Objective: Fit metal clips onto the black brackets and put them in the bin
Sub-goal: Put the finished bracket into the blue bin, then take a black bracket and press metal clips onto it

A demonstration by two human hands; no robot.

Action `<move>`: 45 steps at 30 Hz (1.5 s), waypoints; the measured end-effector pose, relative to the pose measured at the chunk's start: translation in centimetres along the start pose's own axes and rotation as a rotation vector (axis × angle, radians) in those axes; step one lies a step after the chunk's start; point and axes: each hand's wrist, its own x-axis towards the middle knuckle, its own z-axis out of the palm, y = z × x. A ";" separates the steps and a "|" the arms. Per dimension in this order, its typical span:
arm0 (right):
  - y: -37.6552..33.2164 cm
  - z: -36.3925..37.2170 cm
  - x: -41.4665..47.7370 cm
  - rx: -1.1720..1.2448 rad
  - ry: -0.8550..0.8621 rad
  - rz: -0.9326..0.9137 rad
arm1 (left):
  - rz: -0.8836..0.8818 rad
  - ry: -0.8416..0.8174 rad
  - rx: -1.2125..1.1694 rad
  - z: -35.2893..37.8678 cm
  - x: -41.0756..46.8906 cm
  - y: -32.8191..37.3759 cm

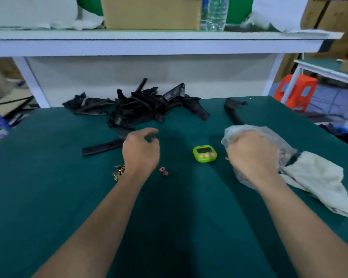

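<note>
Your left grip [141, 151] hung over the green counter [48, 197] with its fingers loosely curled and nothing in them. Your right grip [251, 155] was clenched round a clear plastic bag [269, 135], bunching its film against the counter; what the bag held was too blurred to tell.

The metal clips [119, 171] lay in a small brassy heap just left of your left wrist. Two more small pieces [163, 171] sat just right of that wrist, too small to tell whether they were clips as well. One flat black bracket [102, 148] lay on the counter near the left grip, on its left side and apart from the fingers. The main pile of black brackets [141, 106] was heaped at the far edge of the counter. A single long bracket [232, 111] lay apart from the pile, beyond the plastic bag.

A green timer [205, 154] stood between your two hands, nearer the right one. A white cloth [319, 181] lay crumpled to the right of the bag, touching it. On the white shelf [149, 45] above the counter stood a cardboard box [151, 13] with a clear water bottle [215, 13] just beside it. An orange stool [295, 93] stood on the floor off the right end of the counter.
</note>
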 end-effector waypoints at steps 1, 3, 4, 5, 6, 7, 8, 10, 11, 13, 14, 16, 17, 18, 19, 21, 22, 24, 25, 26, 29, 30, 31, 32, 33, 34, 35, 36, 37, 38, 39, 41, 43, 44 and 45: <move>0.7 0.1 0.4 -0.075 0.046 0.051 | 0.006 0.031 0.070 -0.7 0.7 -0.9; 1.8 0.6 1.2 -0.217 -0.027 0.093 | 0.007 0.038 0.271 -1.9 2.6 -2.5; 2.3 1.3 1.6 -0.211 -0.111 0.110 | -0.022 -0.005 0.356 -2.5 3.5 -3.3; 2.3 1.7 1.5 -0.151 -0.212 0.108 | -0.070 -0.059 0.428 -3.0 4.3 -4.1; 2.2 2.0 1.5 -0.043 -0.309 0.095 | -0.123 -0.119 0.495 -3.5 5.0 -4.8; 1.9 1.8 1.3 0.029 -0.368 0.080 | -0.165 -0.174 0.554 -3.7 5.4 -5.7; 1.7 1.6 1.4 0.067 -0.426 0.079 | -0.189 -0.221 0.610 -3.8 5.7 -6.5; 1.4 0.6 2.3 -0.043 -0.551 0.032 | -0.180 -0.249 0.679 -3.8 6.0 -7.6; 1.5 0.0 2.9 -0.149 -0.600 0.019 | -0.155 -0.228 0.694 -3.8 6.1 -7.8; 1.2 -0.7 3.6 -0.271 -0.630 0.005 | -0.074 -0.198 0.734 -3.6 6.1 -8.1; 1.3 -0.7 3.5 -0.317 -0.636 -0.007 | -0.040 -0.200 0.741 -3.6 6.1 -8.2; 1.1 -0.4 3.1 -0.414 -0.600 -0.033 | -0.026 -0.232 0.691 -3.7 6.1 -8.2; 1.1 -0.1 2.9 -0.438 -0.600 -0.040 | -0.041 -0.253 0.642 -3.9 6.2 -8.1; 1.1 0.0 2.8 -0.444 -0.610 -0.040 | -0.061 -0.270 0.591 -4.1 6.1 -8.1; 1.1 -0.1 2.7 -0.434 -0.616 -0.045 | -0.077 -0.274 0.548 -4.3 6.1 -8.1; 1.2 -0.7 3.0 -0.447 -0.646 -0.092 | -0.072 -0.240 0.506 -4.5 5.8 -7.7; 1.3 -0.9 3.0 -0.469 -0.663 -0.125 | -0.041 -0.198 0.493 -4.4 5.6 -7.3; 1.4 -1.0 2.9 -0.437 -0.658 -0.160 | 0.030 -0.113 0.413 -3.8 4.9 -6.1; 1.3 -0.9 2.7 -0.421 -0.648 -0.165 | 0.048 -0.088 0.354 -3.3 4.3 -5.3; 1.1 -0.6 2.3 -0.440 -0.642 -0.163 | 0.060 -0.078 0.303 -2.8 3.7 -4.3; 0.7 0.9 1.1 -0.608 -0.682 -0.191 | 0.129 -0.104 0.266 -0.9 1.6 -2.4; 0.6 1.3 0.7 -0.650 -0.681 -0.214 | 0.159 -0.114 0.285 -0.3 0.9 -2.1; 0.7 1.5 0.6 -0.656 -0.669 -0.232 | 0.196 -0.122 0.312 0.1 0.2 -1.8; 0.9 1.6 0.6 -0.630 -0.647 -0.238 | 0.240 -0.125 0.343 0.3 -0.4 -1.8; 1.1 1.5 0.7 -0.601 -0.628 -0.243 | 0.289 -0.120 0.373 0.5 -1.0 -1.8; 1.3 1.3 0.7 -0.572 -0.626 -0.244 | 0.332 -0.108 0.398 0.5 -1.4 -1.8; 1.5 0.9 0.7 -0.550 -0.629 -0.245 | 0.360 -0.092 0.413 0.5 -1.7 -1.9; 1.6 0.4 0.6 -0.529 -0.622 -0.249 | 0.373 -0.075 0.424 0.3 -1.8 -2.0; 1.7 -0.1 0.4 -0.506 -0.598 -0.259 | 0.380 -0.056 0.436 0.0 -1.8 -2.2; 1.5 -0.8 0.1 -0.476 -0.561 -0.270 | 0.381 -0.028 0.449 -0.4 -1.8 -2.5; 1.2 -1.6 -0.2 -0.440 -0.510 -0.287 | 0.377 0.017 0.459 -0.7 -1.7 -2.7; -0.5 -2.9 -0.8 -0.354 -0.402 -0.350 | 0.350 0.136 0.470 -1.6 -1.7 -3.3; -3.1 -3.3 -1.4 -0.168 -0.350 -0.408 | 0.309 0.237 0.477 -2.4 -2.0 -4.0; -4.6 -2.9 -1.8 -0.051 -0.377 -0.424 | 0.290 0.265 0.486 -2.7 -2.4 -4.4; -6.1 -2.1 -2.1 0.051 -0.434 -0.442 | 0.274 0.278 0.494 -2.9 -2.7 -4.7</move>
